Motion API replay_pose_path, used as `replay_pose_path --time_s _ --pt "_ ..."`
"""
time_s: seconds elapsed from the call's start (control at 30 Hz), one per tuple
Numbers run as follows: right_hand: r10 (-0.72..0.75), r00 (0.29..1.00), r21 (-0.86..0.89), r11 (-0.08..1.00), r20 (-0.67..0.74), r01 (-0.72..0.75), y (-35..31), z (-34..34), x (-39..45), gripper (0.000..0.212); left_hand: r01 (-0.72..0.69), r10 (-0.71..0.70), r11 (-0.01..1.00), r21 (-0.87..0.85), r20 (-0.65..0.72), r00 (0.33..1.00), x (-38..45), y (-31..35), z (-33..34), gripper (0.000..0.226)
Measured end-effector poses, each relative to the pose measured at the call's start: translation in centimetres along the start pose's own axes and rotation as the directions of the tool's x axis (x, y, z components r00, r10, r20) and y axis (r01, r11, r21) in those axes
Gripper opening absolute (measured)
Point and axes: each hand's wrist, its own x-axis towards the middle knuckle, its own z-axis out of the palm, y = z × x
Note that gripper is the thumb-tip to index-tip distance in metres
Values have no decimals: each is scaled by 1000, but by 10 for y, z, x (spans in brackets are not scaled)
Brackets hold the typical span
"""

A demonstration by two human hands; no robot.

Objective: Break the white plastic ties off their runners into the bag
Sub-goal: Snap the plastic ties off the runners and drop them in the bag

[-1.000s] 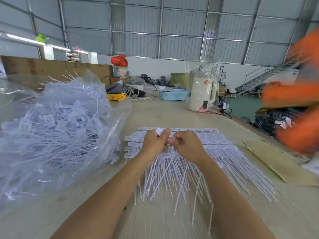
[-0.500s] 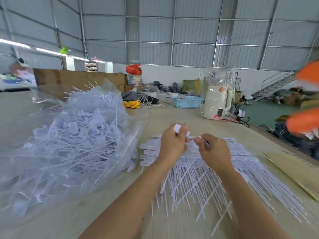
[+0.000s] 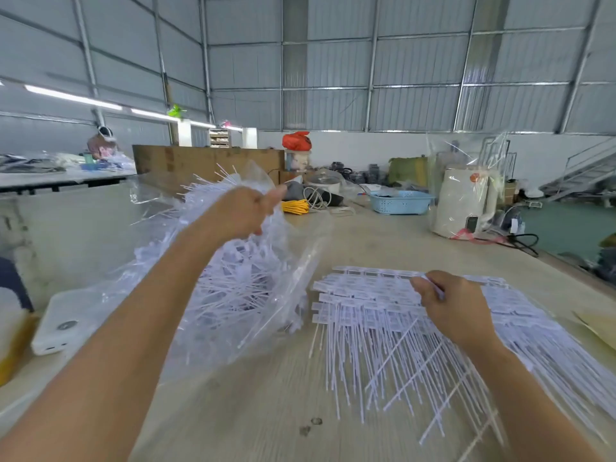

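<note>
Two hands work apart: left hand (image 3: 245,213), loosely open, drops ties over the bag (image 3: 233,285); right hand (image 3: 450,308) pinches the runner (image 3: 366,305). Next, snap more off.

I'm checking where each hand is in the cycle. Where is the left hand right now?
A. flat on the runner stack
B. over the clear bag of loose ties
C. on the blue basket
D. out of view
B: the left hand is raised over the clear bag, while the right hand pinches the runner stack.
</note>
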Motion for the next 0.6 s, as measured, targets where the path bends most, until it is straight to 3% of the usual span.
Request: replay_pose_path --time_s 0.07,0.2,0.27,0.33,0.37,0.43,0.47,0.53,0.6 --pt "19 1000 5 1000 5 -19 0 0 0 37 -6 0 999 40 131 991 3 -12 17 71" --pt "25 1000 20 999 2 -25 -1 -2 0 37 -66 48 995 73 235 971 3 -18 38 74" --pt "15 1000 44 999 23 -16 -5 0 0 40 -65 39 985 158 162 986 3 -17 37 70" --pt "19 1000 64 998 14 -20 -3 0 0 40 -92 103 976 197 -50 993 2 -5 34 63" --pt "26 1000 83 996 10 -27 -2 0 0 40 -151 183 974 168 -197 963 -1 6 34 58" --pt "36 999 125 992 10 -37 -2 0 0 41 -389 348 921 17 -484 803 -13 33 40 45" --pt "38 999 148 988 14 -39 -2 0 0 41 -521 402 850 -72 -551 731 -22 48 44 41" --pt "26 999 184 983 19 -29 -3 -1 0 41 -676 509 703 -223 -507 696 -39 78 64 34" --pt "14 1000 229 973 20 -18 -3 -2 0 42 -623 545 686 -375 -301 782 -45 101 98 23"
